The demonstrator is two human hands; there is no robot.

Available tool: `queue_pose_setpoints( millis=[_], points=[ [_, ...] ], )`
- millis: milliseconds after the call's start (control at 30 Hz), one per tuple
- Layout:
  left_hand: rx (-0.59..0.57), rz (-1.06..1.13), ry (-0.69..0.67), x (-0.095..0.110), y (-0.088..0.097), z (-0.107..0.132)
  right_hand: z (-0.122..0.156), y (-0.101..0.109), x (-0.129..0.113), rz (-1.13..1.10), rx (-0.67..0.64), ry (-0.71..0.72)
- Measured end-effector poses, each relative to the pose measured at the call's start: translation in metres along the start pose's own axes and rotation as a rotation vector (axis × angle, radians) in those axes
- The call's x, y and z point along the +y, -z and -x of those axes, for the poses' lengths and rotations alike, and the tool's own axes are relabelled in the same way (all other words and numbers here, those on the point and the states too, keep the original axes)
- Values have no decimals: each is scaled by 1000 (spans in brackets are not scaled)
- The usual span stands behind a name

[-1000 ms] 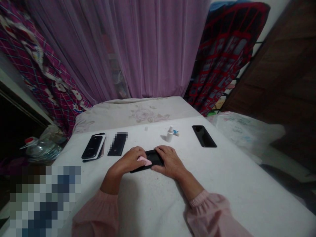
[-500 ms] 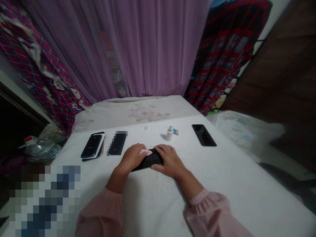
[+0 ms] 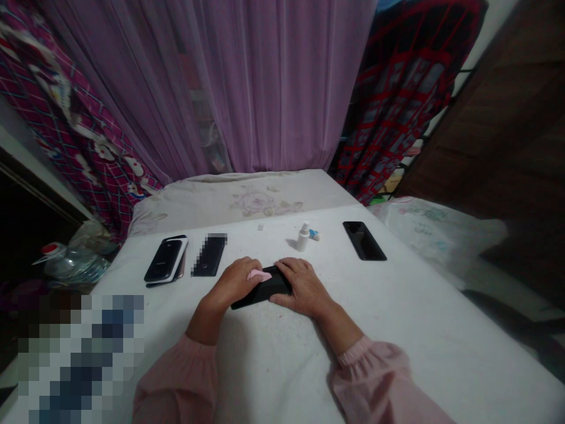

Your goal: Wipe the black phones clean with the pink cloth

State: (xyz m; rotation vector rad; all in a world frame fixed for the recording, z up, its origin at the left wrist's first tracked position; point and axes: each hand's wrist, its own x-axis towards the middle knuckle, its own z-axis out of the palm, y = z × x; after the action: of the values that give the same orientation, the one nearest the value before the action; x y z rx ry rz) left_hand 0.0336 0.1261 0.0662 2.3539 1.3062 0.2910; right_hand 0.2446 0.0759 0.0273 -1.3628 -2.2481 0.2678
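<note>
A black smartphone [image 3: 260,292] lies on the white-covered table in front of me, its long side running left to right. My right hand [image 3: 304,285] grips its right end, thumb along the near edge and fingers over the far edge. In my left hand [image 3: 236,282] is a small pink cloth [image 3: 259,275], pressed against the phone's left part; the fingertips are partly hidden. Just beyond my hands a small white spray bottle [image 3: 303,237] stands upright. Beside it lies a small blue-and-white packet [image 3: 314,235].
At the left lie a stack of phones [image 3: 165,260] and a single dark phone [image 3: 209,256]. Another black phone [image 3: 364,240] lies at the right. A large clear plastic bottle [image 3: 73,265] is beyond the table's left edge. Purple curtains [image 3: 273,88] hang behind.
My left hand has shifted slightly left with the pink cloth, uncovering a bit more of the phone's near left corner. My right hand keeps its hold.
</note>
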Motion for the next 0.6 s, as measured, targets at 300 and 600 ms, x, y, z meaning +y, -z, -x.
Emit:
queue_pose_setpoints(
  millis=[300,600],
  points=[
    [-36,53,-1,-2,4,4,0,-1,0,13,-2,3],
    [85,20,106,0,-5,-2,0,0,-1,-6,5,2]
  ],
)
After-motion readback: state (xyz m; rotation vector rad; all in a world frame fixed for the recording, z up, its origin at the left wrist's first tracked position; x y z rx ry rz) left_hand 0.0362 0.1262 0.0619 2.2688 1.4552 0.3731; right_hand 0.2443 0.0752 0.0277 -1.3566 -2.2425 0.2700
